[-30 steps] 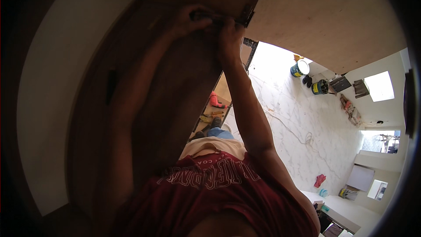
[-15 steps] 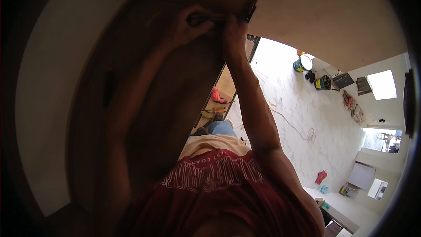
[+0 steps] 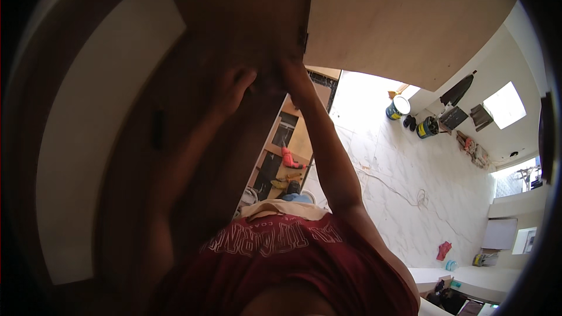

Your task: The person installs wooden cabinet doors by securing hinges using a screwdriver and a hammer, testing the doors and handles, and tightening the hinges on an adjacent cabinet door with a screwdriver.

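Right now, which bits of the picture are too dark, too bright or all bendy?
In the head view, the left hand and right hand sit in deep shadow, blurry, so I can't tell if they hold anything; in that view, the floor glares white near the white-topped bucket, and the pale panel at left curves, bent by the fisheye.

White marbled floor (image 3: 389, 231) | red cloth (image 3: 444, 250), thin cable (image 3: 418, 198), two buckets (image 3: 397, 108) || wooden board (image 3: 300, 139) | red drill (image 3: 290, 158)

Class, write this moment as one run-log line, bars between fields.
left hand: beside right hand, hold unclear | right hand: near pale wood panel, hold unclear | red power drill: on boards
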`<state>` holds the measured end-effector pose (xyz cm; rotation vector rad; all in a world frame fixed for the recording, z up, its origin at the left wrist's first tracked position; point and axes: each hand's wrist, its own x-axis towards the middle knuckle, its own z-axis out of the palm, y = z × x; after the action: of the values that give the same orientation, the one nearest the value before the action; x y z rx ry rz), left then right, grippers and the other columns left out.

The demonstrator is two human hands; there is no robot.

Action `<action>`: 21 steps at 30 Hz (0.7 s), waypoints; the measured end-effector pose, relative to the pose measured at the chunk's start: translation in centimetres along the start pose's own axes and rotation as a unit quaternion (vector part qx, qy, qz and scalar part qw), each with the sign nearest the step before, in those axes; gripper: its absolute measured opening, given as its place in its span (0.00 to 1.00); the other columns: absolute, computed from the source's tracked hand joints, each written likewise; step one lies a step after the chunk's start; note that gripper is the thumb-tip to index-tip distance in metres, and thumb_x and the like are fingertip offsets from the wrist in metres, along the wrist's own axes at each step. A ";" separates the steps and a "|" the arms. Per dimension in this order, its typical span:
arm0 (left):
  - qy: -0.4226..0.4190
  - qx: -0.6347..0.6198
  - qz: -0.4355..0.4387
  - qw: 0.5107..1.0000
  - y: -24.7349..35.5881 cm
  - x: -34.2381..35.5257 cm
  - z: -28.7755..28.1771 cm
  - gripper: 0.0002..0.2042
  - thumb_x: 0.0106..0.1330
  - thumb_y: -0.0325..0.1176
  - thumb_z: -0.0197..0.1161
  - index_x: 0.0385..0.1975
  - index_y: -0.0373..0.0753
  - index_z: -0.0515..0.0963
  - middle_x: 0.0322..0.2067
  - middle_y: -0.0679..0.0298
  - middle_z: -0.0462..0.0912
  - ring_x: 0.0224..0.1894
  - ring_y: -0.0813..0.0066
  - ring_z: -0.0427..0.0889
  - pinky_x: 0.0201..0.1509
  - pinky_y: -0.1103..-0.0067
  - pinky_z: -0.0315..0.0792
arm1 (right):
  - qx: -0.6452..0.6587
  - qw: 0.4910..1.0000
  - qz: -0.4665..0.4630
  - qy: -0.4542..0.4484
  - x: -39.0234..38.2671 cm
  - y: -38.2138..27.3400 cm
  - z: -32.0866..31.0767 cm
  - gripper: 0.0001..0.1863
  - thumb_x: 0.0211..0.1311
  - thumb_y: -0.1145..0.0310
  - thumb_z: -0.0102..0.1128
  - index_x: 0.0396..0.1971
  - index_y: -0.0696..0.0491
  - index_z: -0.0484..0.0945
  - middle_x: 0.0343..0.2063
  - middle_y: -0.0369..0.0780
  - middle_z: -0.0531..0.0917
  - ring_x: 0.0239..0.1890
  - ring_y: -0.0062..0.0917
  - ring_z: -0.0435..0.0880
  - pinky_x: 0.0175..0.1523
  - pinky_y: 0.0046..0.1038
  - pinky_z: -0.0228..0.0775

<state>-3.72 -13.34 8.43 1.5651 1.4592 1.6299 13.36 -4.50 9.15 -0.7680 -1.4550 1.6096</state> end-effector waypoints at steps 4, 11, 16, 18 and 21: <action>-0.090 0.047 -0.076 0.992 2.2 2.2 2.9 0.17 0.71 0.36 0.61 0.52 0.31 0.78 0.33 0.61 0.85 0.41 0.77 0.82 0.45 0.75 0.77 | 0.103 0.993 0.049 0.029 -7.3 0.2 -4.7 0.16 0.72 0.60 0.51 0.45 0.56 0.78 0.36 0.41 0.84 0.36 0.28 0.87 0.36 0.28 0.82; 0.055 0.267 0.151 0.950 -3.5 4.2 13.5 0.25 0.63 0.26 0.58 0.62 0.31 0.71 0.45 0.43 0.79 0.47 0.50 0.82 0.54 0.65 0.75 | 0.276 0.939 0.041 0.199 -13.9 4.8 -9.3 0.13 0.72 0.62 0.51 0.42 0.57 0.75 0.32 0.40 0.82 0.34 0.27 0.85 0.34 0.28 0.81; -0.038 0.191 0.131 0.972 -4.8 5.6 13.1 0.22 0.61 0.19 0.52 0.57 0.28 0.74 0.41 0.49 0.82 0.48 0.50 0.81 0.57 0.67 0.73 | 0.270 0.918 0.059 0.285 -16.6 7.2 -10.7 0.10 0.72 0.62 0.54 0.40 0.52 0.76 0.28 0.35 0.79 0.30 0.20 0.80 0.32 0.25 0.73; -0.057 0.112 0.068 0.990 -5.0 5.5 12.1 0.19 0.64 0.21 0.53 0.56 0.30 0.75 0.40 0.54 0.83 0.48 0.56 0.82 0.56 0.68 0.73 | 0.269 0.913 0.065 0.298 -15.9 6.5 -9.7 0.10 0.72 0.61 0.54 0.39 0.52 0.77 0.27 0.35 0.79 0.27 0.18 0.79 0.29 0.23 0.70; -0.114 -0.076 -0.088 0.987 -1.2 5.1 10.1 0.17 0.70 0.27 0.56 0.57 0.33 0.76 0.42 0.61 0.83 0.49 0.66 0.81 0.56 0.69 0.73 | 0.145 0.962 0.005 0.233 -13.9 3.6 -7.0 0.11 0.72 0.60 0.56 0.38 0.52 0.76 0.27 0.34 0.79 0.23 0.15 0.77 0.23 0.19 0.64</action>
<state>3.71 -4.77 7.52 1.4404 1.2817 1.3763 25.49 -13.21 3.46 -0.9053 -0.8597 1.4770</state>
